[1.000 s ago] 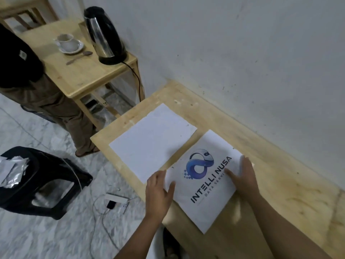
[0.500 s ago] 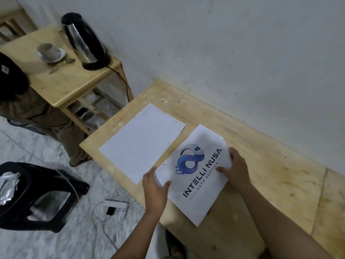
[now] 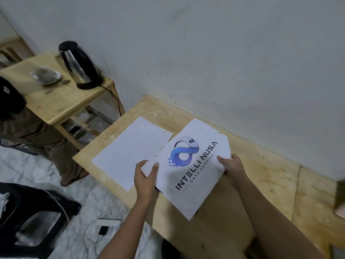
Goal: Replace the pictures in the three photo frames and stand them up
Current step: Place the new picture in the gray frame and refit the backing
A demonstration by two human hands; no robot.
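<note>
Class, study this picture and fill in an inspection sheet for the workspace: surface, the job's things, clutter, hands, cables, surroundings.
Surface: wooden table against the wall, marked.
Job's things: printed sheet with a blue logo, held over the table; blank sheet flat to its left; no photo frame plainly seen.
Clutter: blurred object at the table's right edge, cannot tell what.
Hands: left hand pinches the printed sheet's left edge; right hand grips its right edge.
Cables: kettle cord hangs behind the side table; power strip with leads on the floor.
Surroundings: kettle, cup and spoon on the side table; black stool; person at left.
</note>
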